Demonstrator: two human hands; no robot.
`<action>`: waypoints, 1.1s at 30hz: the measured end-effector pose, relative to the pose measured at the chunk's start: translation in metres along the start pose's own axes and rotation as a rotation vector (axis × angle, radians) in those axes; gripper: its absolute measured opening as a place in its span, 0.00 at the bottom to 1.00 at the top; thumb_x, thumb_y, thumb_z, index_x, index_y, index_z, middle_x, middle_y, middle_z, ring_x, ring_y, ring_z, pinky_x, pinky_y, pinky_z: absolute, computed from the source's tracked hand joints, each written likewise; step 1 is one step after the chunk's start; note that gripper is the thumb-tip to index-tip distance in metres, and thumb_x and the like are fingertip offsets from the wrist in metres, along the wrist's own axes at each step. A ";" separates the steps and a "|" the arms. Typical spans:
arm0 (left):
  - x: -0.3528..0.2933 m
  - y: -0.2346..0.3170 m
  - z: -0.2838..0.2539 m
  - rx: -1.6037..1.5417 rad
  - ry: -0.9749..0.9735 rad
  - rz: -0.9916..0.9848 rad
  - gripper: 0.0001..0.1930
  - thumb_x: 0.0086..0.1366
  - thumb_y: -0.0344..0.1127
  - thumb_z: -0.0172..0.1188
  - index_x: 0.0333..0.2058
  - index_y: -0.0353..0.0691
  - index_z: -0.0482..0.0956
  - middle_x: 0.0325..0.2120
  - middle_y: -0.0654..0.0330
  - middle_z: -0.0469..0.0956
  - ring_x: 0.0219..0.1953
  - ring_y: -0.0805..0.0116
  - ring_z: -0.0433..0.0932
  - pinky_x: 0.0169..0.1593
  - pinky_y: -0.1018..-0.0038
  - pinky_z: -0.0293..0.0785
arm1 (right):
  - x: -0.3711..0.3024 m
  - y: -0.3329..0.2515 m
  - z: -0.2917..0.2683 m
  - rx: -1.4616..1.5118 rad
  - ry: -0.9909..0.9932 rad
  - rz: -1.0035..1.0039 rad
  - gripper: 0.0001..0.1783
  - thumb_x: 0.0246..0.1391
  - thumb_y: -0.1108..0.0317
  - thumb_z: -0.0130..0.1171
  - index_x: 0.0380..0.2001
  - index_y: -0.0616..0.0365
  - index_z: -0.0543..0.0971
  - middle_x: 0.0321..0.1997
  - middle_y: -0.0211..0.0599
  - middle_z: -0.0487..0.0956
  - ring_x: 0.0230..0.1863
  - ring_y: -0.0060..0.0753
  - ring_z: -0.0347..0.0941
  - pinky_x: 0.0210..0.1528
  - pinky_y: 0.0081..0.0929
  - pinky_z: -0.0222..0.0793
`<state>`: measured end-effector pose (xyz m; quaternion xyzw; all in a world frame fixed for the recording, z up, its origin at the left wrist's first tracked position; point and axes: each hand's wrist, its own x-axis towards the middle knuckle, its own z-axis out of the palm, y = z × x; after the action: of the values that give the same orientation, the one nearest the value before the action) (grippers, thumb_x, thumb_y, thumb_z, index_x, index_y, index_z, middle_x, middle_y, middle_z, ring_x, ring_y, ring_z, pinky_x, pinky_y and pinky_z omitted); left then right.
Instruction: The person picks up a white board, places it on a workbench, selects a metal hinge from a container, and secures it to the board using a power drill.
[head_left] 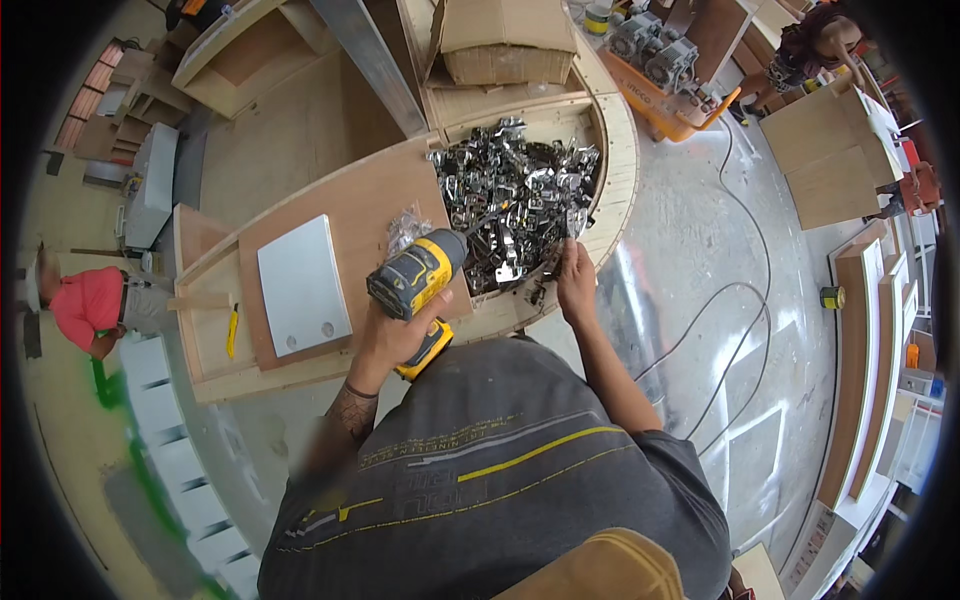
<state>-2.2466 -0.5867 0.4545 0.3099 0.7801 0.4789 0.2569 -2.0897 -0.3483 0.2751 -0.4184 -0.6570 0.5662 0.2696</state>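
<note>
My left hand [398, 338] is wrapped round the handle of a yellow and black cordless drill [415, 272], its bit end toward a heap of metal cabinet hinges [520, 185]. At the heap's near right edge, the fingers of my right hand [575, 282] close on a shiny cabinet hinge [575, 222]. The heap fills a recess in a curved wooden frame [622, 165]. Left of the drill, a white panel [298, 275] with two round cup holes at its near end lies on a brown board [385, 185]. A small clear plastic bag [407, 228] rests beside the drill.
A yellow utility knife [233, 332] lies left of the white panel. Behind the hinges stands a cardboard box [508, 50]. An orange-framed machine [665, 95] trails a hose [765, 240] over the floor at right. One person [90, 310] is far left, another [810, 50] far right.
</note>
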 end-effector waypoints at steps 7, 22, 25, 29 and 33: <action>-0.017 -0.004 -0.018 0.124 -0.018 -0.113 0.19 0.64 0.45 0.69 0.45 0.35 0.82 0.33 0.55 0.85 0.33 0.64 0.85 0.40 0.66 0.80 | -0.017 -0.018 0.007 -0.415 -0.019 -0.294 0.14 0.71 0.62 0.49 0.42 0.59 0.80 0.40 0.45 0.81 0.44 0.48 0.75 0.49 0.40 0.69; -0.036 -0.027 -0.044 0.114 0.022 -0.039 0.17 0.64 0.44 0.70 0.41 0.35 0.83 0.35 0.52 0.85 0.36 0.57 0.85 0.41 0.63 0.80 | 0.003 -0.051 0.060 -0.813 -0.004 -0.291 0.22 0.51 0.49 0.70 0.33 0.59 0.79 0.40 0.45 0.78 0.50 0.52 0.67 0.52 0.50 0.60; -0.038 -0.044 -0.048 0.096 0.022 0.023 0.10 0.66 0.38 0.69 0.37 0.37 0.81 0.24 0.66 0.78 0.24 0.78 0.76 0.29 0.76 0.74 | 0.006 -0.039 0.064 -0.506 0.025 -0.354 0.21 0.53 0.55 0.69 0.33 0.63 0.75 0.31 0.47 0.76 0.37 0.49 0.73 0.43 0.45 0.68; -0.046 -0.057 -0.059 -0.005 0.044 -0.178 0.14 0.64 0.40 0.69 0.39 0.34 0.81 0.33 0.54 0.83 0.34 0.61 0.82 0.39 0.63 0.78 | 0.014 -0.024 0.070 0.449 -0.244 0.242 0.14 0.59 0.63 0.64 0.36 0.57 0.71 0.31 0.42 0.82 0.32 0.36 0.80 0.35 0.38 0.75; -0.042 -0.057 -0.065 0.007 0.021 -0.149 0.16 0.63 0.41 0.70 0.38 0.33 0.80 0.33 0.53 0.82 0.34 0.59 0.82 0.40 0.62 0.78 | -0.003 -0.099 0.048 0.792 -0.258 0.390 0.13 0.58 0.73 0.62 0.46 0.54 0.74 0.37 0.33 0.84 0.38 0.22 0.80 0.35 0.20 0.72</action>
<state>-2.2776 -0.6754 0.4340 0.2469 0.8054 0.4589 0.2823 -2.1517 -0.3764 0.3613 -0.3250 -0.3273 0.8612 0.2133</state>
